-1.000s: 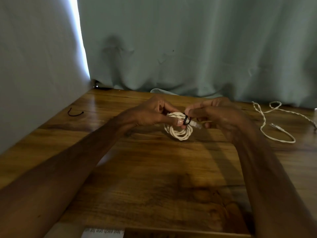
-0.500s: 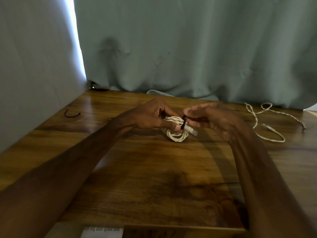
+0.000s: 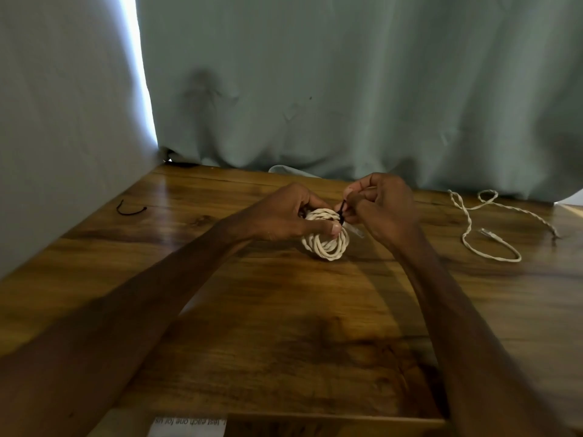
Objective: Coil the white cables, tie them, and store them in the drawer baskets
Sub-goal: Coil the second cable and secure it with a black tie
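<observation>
At table (image 3: pixel 284 326) centre, the left hand (image 3: pixel 284 216) grips the coiled white cable (image 3: pixel 326 246); the right hand (image 3: pixel 383 209) pinches the black tie (image 3: pixel 342 212) at the coil's far right edge. Clamp all turns flat, then cinch the tie snugly before releasing.

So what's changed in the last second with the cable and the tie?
The right hand has risen slightly, drawing the black tie from an open loop into a taut strand around the coiled cable. The left hand still grips the coil; the loose cable and spare tie lie unmoved on the table.
</observation>
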`<state>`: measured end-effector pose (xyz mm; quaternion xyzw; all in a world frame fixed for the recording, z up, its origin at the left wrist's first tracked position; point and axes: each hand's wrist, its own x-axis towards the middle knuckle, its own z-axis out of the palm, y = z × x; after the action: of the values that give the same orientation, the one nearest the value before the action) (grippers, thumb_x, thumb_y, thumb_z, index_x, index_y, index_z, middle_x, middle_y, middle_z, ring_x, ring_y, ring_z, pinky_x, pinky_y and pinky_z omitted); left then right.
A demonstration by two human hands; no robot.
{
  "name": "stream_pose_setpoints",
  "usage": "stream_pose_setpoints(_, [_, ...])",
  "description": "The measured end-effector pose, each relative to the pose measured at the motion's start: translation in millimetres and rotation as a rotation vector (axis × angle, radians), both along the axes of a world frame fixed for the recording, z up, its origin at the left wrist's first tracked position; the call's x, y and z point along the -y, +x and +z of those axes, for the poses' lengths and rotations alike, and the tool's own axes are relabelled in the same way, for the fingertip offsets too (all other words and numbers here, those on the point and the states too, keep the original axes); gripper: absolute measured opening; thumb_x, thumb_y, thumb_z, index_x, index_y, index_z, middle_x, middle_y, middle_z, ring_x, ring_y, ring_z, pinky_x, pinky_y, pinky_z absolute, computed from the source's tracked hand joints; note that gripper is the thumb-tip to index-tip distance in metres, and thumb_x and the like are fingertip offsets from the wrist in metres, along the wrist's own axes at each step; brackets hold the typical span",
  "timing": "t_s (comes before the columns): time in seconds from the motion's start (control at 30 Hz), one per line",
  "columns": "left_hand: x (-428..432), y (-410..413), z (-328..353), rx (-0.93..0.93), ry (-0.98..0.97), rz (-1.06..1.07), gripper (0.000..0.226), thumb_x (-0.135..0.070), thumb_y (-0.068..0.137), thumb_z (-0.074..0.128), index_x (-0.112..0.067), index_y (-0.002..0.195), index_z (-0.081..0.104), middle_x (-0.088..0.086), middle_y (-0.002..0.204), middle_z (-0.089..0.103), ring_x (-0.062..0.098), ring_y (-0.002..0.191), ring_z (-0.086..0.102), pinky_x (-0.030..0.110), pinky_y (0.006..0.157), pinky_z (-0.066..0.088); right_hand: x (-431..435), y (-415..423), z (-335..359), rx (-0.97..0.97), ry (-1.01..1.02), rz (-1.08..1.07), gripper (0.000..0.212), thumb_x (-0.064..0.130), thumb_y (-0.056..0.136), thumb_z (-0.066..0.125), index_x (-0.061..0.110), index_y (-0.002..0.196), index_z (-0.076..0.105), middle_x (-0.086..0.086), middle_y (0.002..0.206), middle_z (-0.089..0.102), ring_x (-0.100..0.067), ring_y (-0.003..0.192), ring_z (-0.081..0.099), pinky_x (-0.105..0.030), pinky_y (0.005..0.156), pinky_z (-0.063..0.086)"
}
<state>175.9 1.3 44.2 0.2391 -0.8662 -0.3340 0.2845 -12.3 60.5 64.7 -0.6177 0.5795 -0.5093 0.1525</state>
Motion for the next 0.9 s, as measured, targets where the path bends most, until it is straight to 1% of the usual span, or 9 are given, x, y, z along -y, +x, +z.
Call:
stream_pose_setpoints(0.13, [0.1, -9.0, -3.3, -0.012, -0.072, 0.044, 0.016, -0.029, 0.096, 0.072, -0.016, 0.099, 0.080, -0.002, 0.094, 0.080, 0.014, 0.088, 0.077, 0.046, 0.085, 0.061, 0.0, -2.0, -1.0, 0.025, -0.039, -0.018, 0.004, 0.004, 0.097, 0.065, 0.001, 0.097, 0.068, -0.002, 0.073, 0.076, -0.011, 0.061, 0.074, -0.024, 0.060, 0.061])
stream_pose_setpoints(0.27, [-0.1, -14.6, -4.6, -0.049, -0.053, 0.111, 0.022, -0.023, 0.099, 0.067, -0.011, 0.087, 0.080, -0.003, 0.085, 0.079, 0.010, 0.081, 0.076, 0.035, 0.079, 0.060, 0.0, -1.5, 1.4, -0.067, -0.178, -0.067, 0.001, 0.012, 0.094, 0.072, 0.010, 0.093, 0.071, 0.003, 0.078, 0.075, -0.008, 0.069, 0.073, -0.019, 0.064, 0.058])
stream_pose_setpoints(0.33, [0.9, -13.7, -7.7, -0.079, 0.013, 0.140, 0.024, -0.021, 0.100, 0.067, -0.007, 0.085, 0.080, 0.000, 0.083, 0.080, 0.016, 0.082, 0.076, 0.034, 0.079, 0.059, -2.1, 1.4, 1.4, -0.178, -0.243, -0.049, 0.003, 0.015, 0.092, 0.074, 0.017, 0.091, 0.072, 0.011, 0.080, 0.072, -0.003, 0.073, 0.070, -0.013, 0.063, 0.052])
stream_pose_setpoints(0.47, [8.8, 1.2, -14.3, -0.127, 0.150, 0.164, 0.025, -0.028, 0.098, 0.068, -0.008, 0.087, 0.081, 0.009, 0.088, 0.079, 0.041, 0.094, 0.073, 0.056, 0.090, 0.055, -5.1, 10.7, -2.4, -0.188, -0.295, 0.063, 0.007, 0.007, 0.091, 0.072, 0.014, 0.090, 0.071, 0.006, 0.080, 0.073, -0.009, 0.074, 0.071, -0.023, 0.065, 0.057])
stream_pose_setpoints(0.53, [10.4, 5.8, -15.8, -0.138, 0.155, 0.158, 0.023, -0.025, 0.098, 0.069, -0.005, 0.092, 0.080, 0.009, 0.090, 0.080, 0.035, 0.094, 0.075, 0.052, 0.090, 0.057, -7.0, 13.5, -1.5, -0.180, -0.274, 0.101, 0.009, 0.003, 0.091, 0.071, 0.012, 0.089, 0.071, 0.002, 0.081, 0.074, -0.011, 0.075, 0.071, -0.026, 0.066, 0.059])
stream_pose_setpoints(0.63, [10.3, 4.8, -14.4, -0.175, 0.126, 0.155, 0.019, -0.019, 0.098, 0.069, -0.005, 0.091, 0.079, 0.007, 0.089, 0.080, 0.021, 0.087, 0.076, 0.037, 0.083, 0.059, -7.4, 14.3, -1.4, -0.142, -0.239, 0.115, 0.009, 0.001, 0.090, 0.072, 0.011, 0.090, 0.071, -0.002, 0.082, 0.074, -0.018, 0.078, 0.073, -0.031, 0.070, 0.061])
stream_pose_setpoints(0.7, [11.7, 3.2, -15.3, -0.180, 0.108, 0.163, 0.018, -0.020, 0.097, 0.070, -0.008, 0.088, 0.079, 0.005, 0.088, 0.080, 0.022, 0.087, 0.076, 0.036, 0.082, 0.059, -6.6, 13.9, -0.9, -0.115, -0.214, 0.118, 0.010, 0.000, 0.089, 0.073, 0.011, 0.089, 0.072, -0.003, 0.082, 0.074, -0.020, 0.077, 0.073, -0.034, 0.070, 0.061])
stream_pose_setpoints(0.83, [21.7, 10.9, -21.8, -0.147, 0.037, 0.251, 0.021, -0.028, 0.096, 0.070, -0.012, 0.087, 0.080, 0.001, 0.084, 0.079, 0.018, 0.080, 0.075, 0.038, 0.072, 0.055, -12.9, 21.7, -0.3, 0.016, -0.206, 0.224, 0.008, -0.005, 0.093, 0.066, 0.002, 0.092, 0.070, -0.006, 0.073, 0.072, -0.010, 0.064, 0.068, -0.021, 0.065, 0.054])
stream_pose_setpoints(0.9, [27.9, 21.5, -20.2, -0.179, 0.082, 0.286, 0.025, -0.025, 0.099, 0.068, -0.008, 0.084, 0.078, 0.001, 0.081, 0.078, 0.013, 0.075, 0.072, 0.029, 0.070, 0.052, -16.2, 23.2, -0.6, 0.058, -0.245, 0.227, 0.006, -0.004, 0.096, 0.063, -0.001, 0.095, 0.068, -0.006, 0.072, 0.071, -0.008, 0.062, 0.067, -0.019, 0.066, 0.054])
